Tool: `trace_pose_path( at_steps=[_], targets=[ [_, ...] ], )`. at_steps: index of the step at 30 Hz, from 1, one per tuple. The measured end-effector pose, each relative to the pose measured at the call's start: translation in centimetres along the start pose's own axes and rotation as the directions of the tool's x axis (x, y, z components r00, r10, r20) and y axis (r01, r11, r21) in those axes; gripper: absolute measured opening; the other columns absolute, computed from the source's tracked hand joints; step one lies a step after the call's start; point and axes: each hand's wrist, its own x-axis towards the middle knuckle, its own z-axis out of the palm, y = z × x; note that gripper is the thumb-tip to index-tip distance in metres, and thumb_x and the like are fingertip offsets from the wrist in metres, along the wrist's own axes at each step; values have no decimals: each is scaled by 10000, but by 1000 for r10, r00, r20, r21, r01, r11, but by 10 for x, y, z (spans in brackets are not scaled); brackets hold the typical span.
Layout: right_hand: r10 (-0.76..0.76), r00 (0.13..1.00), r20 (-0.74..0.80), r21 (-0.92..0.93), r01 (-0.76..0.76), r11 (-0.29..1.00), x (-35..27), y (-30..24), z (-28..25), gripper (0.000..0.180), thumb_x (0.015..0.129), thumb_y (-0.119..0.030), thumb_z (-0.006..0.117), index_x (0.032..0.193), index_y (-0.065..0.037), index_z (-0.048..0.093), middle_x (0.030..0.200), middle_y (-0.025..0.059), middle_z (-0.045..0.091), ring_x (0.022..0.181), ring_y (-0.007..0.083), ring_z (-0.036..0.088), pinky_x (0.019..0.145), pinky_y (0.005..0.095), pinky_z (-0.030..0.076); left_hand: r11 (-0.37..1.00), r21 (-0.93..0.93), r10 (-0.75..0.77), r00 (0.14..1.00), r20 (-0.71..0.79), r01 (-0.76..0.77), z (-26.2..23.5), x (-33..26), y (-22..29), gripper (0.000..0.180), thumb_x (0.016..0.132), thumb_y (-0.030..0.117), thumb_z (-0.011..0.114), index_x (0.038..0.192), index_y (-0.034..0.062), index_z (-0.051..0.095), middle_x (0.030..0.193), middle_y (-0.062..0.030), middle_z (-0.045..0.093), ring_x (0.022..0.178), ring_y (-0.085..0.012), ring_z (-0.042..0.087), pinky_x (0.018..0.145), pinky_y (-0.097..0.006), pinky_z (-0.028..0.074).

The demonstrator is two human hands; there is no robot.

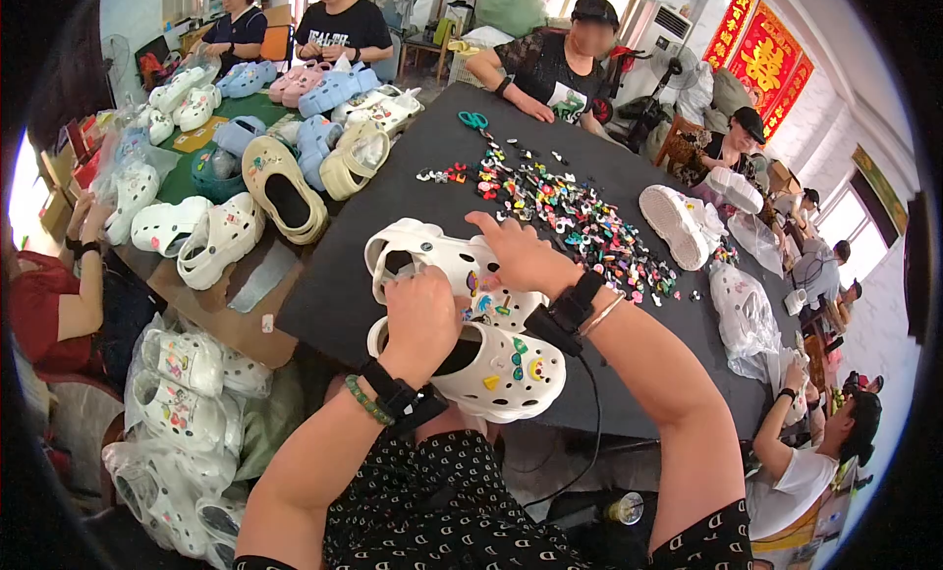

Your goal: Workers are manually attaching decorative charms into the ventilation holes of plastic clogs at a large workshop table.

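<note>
Two white foam clogs lie at the near edge of the dark table [363, 192]. My left hand [422, 315] is closed at the opening of the farther clog [417, 238], its fingertips partly hidden. Across the toe part of that same clog rests my right hand [526, 256], thumb and fingers around its upper. Colourful shoe charms [483, 300] sit in the farther clog's holes between my hands. The nearer clog [516, 388] lies below my hands, with yellow and green charms on its top. A big spread of loose charms [589, 217] lies just beyond my right hand.
Teal-handled scissors [473, 120] lie at the table's far side. White clogs [678, 226] and a bagged pair [742, 310] are on the right. Cream, blue and white clogs [285, 192] crowd the left table. Bagged clogs [182, 403] are piled lower left. Several people sit around; a cable [597, 423] hangs from my right wrist.
</note>
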Motion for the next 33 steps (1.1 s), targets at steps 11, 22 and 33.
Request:
trace_pose_path(
  at_steps=[11,22,33],
  targets=[
    [28,996,-82,-62,-33,998,1,0,8,793,734,-141,808,1380,-257,364,1233,176,514,1144,422,516,891,603,437,999,-1,47,997,-53,-47,3,5,3,240,718,195,754,777,13,610,731,-148,638,710,-348,643,697,-452,447],
    [-409,674,-616,-85,459,885,-44,22,41,111,792,-76,658,880,-47,596,997,138,570,963,349,532,810,445,442,964,-247,-52,981,187,98,-9,12,-11,494,846,437,665,777,-51,674,777,-258,662,767,-420,660,718,-484,524],
    [134,755,-642,273,62,960,-90,137,86,156,782,2,677,898,6,573,889,188,591,877,385,567,758,458,447,961,-67,272,881,386,-267,-40,1,-42,453,747,349,780,1006,-3,662,1000,-172,661,1035,-364,589,875,-427,475]
  ],
)
